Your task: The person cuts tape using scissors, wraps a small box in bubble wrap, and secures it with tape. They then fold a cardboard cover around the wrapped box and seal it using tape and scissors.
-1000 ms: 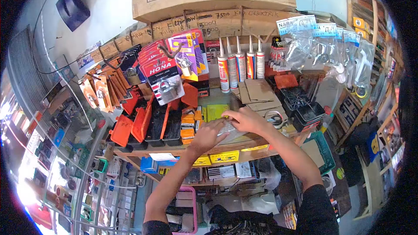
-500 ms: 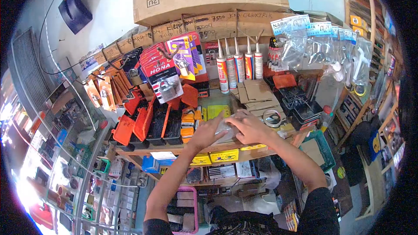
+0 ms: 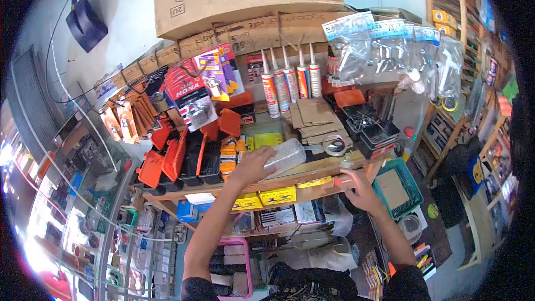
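My left hand [image 3: 253, 167] rests on the near-left end of a bubble-wrapped package [image 3: 287, 154] on the bench, its fingers over the wrap. At the bench's front edge, my right hand [image 3: 361, 190] is closed with thumb and fingers around a small orange-red object [image 3: 341, 180], whose kind I cannot make out. Beyond the right hand lies a roll of tape [image 3: 335, 145]. Flat brown cardboard pieces [image 3: 312, 118] are stacked behind the package, and a yellow-green packet [image 3: 264, 140] lies at its left.
Sealant tubes [image 3: 270, 92] stand at the back. Black bins with orange lids [image 3: 174, 156] fill the left side; a black tray of screws [image 3: 365, 122] sits right. Packaged padlocks [image 3: 195, 112] and plastic-bagged taps [image 3: 348, 50] hang above. A green basket [image 3: 418, 192] is lower right.
My right hand has left the package and moved right and down to the bench edge, now holding the orange-red object. My left hand stays at the package, which is more exposed.
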### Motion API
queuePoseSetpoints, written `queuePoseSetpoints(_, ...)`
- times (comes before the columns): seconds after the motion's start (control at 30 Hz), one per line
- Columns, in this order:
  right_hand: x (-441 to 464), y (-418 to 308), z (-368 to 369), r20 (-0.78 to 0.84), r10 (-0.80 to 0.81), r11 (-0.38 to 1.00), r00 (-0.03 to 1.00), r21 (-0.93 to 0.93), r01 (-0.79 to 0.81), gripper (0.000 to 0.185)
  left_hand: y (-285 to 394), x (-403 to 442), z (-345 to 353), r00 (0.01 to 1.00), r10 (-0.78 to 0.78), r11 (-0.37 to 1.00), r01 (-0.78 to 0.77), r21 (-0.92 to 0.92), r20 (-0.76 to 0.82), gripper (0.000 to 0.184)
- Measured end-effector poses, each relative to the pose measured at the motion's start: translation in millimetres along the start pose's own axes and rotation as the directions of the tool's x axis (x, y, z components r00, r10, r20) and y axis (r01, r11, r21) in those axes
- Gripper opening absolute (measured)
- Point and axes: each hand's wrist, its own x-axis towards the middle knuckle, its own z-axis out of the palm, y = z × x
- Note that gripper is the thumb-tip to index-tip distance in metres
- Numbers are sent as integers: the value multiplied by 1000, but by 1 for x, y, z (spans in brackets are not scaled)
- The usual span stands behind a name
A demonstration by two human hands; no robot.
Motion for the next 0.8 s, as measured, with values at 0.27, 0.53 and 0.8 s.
queuePoseSetpoints(0.27, -124, 47, 18, 60, 166, 978, 984, -142, -156, 53, 23, 18, 11, 987, -152, 988, 154, 25, -59, 49)
queuePoseSetpoints(0.53, -153, 45, 27, 79, 294, 956, 953, -13, -294, 45, 48, 4, 5, 921, -352, 932, 329, -153, -164, 53)
queuePoseSetpoints(0.8, -105, -2, 57, 178, 183, 951, 967, 217, -220, 49, 103, -39, 37, 892, -379, 574, 18, -819, -246, 49)
